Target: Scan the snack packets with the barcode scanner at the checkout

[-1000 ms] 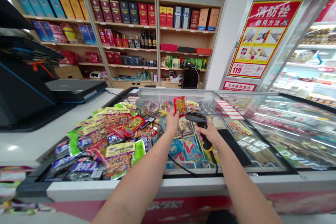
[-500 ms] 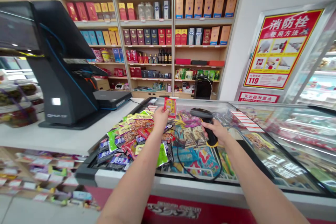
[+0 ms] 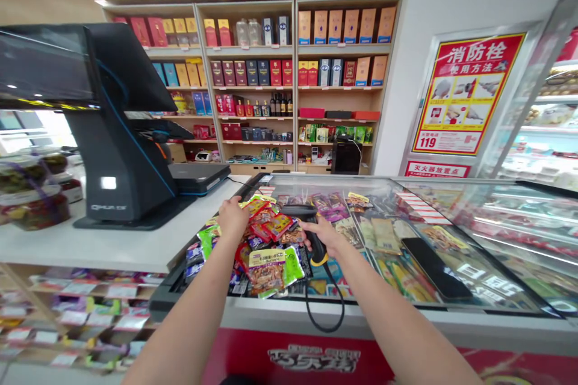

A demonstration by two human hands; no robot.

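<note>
My left hand [image 3: 232, 216] rests knuckles-up on the back left edge of a pile of snack packets [image 3: 268, 252] on the glass lid of a chest freezer [image 3: 388, 289]. Its fingers curl down into the pile, and what they hold is hidden. My right hand [image 3: 326, 236] grips the handle of a black barcode scanner [image 3: 301, 213] with a yellow band. The scanner's head hangs just over the pile's right side. Its black cable [image 3: 326, 319] loops over the freezer's front edge.
A black till terminal [image 3: 117, 132] with a flat keyboard unit [image 3: 198, 177] stands on the white counter [image 3: 90, 246] to the left, with jars [image 3: 36, 204] beside it. A dark flat device [image 3: 436, 267] lies on the lid to the right. Shelves of boxed goods [image 3: 280, 72] fill the back wall.
My left hand, which held a small red packet up by the scanner, has dropped left onto the pile, and the packet no longer shows. The scanner has moved left and down. The view has tilted up.
</note>
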